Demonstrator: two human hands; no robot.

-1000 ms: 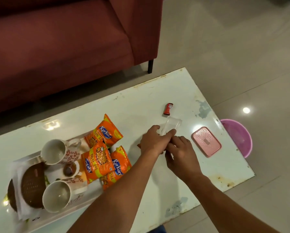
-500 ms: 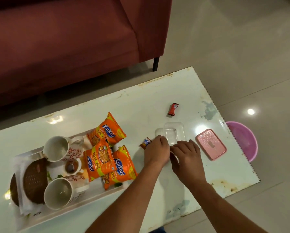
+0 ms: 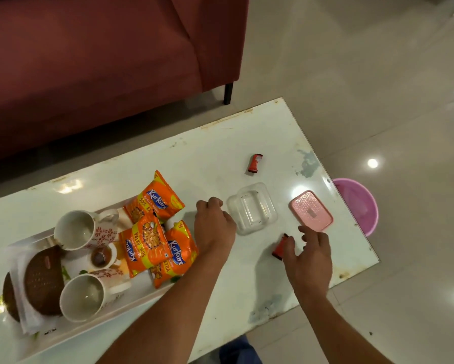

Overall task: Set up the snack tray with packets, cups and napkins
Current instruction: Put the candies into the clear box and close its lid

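Our right hand spreads wide by the small red packet, likely to grab it. Our left hand curls beside the clear box; we cannot tell if it holds anything.

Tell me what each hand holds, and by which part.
Left hand: curled beside the clear container; its palm is hidden, so cannot tell. Right hand: thumb touches the nearer red packet, fingers spread; no sure grip.

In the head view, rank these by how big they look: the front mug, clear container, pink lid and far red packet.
1. front mug, largest, though it is nearest the camera
2. clear container and pink lid: too alike to rank
3. far red packet, smallest
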